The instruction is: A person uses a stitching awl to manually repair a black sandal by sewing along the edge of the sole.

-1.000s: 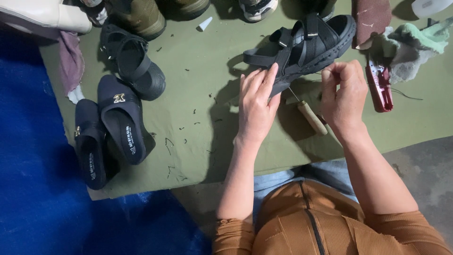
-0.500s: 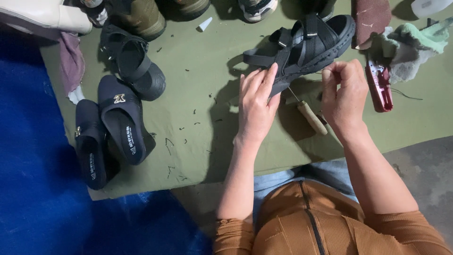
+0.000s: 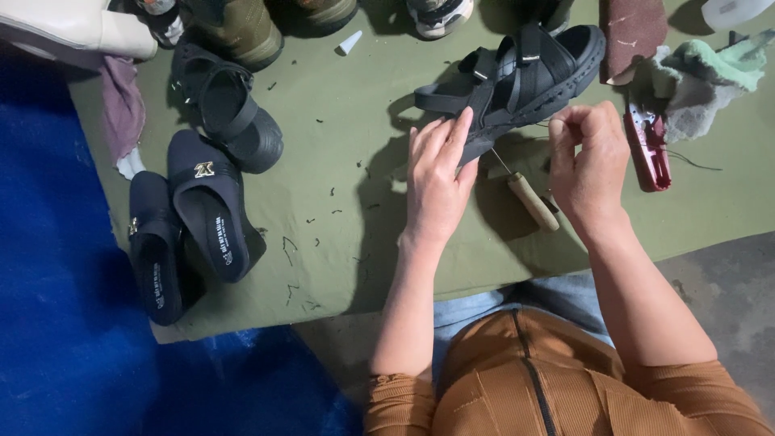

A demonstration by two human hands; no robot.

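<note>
A black strappy sandal [image 3: 525, 73] lies on its side on the olive-green mat [image 3: 339, 161]. My left hand [image 3: 436, 178] rests against the sandal's heel end, fingers straight and pressed on the sole. My right hand [image 3: 588, 161] hovers just below the sandal's sole, fingertips pinched together as if on a thin thread; what it pinches is too small to make out. An awl with a wooden handle [image 3: 529, 198] lies on the mat between my two hands.
A pair of dark blue slip-on sandals [image 3: 190, 222] and another black sandal [image 3: 230, 105] lie to the left. A red tool [image 3: 648, 145], rags [image 3: 702, 81] and a brown leather piece [image 3: 634, 32] sit at right. More shoes line the mat's far edge.
</note>
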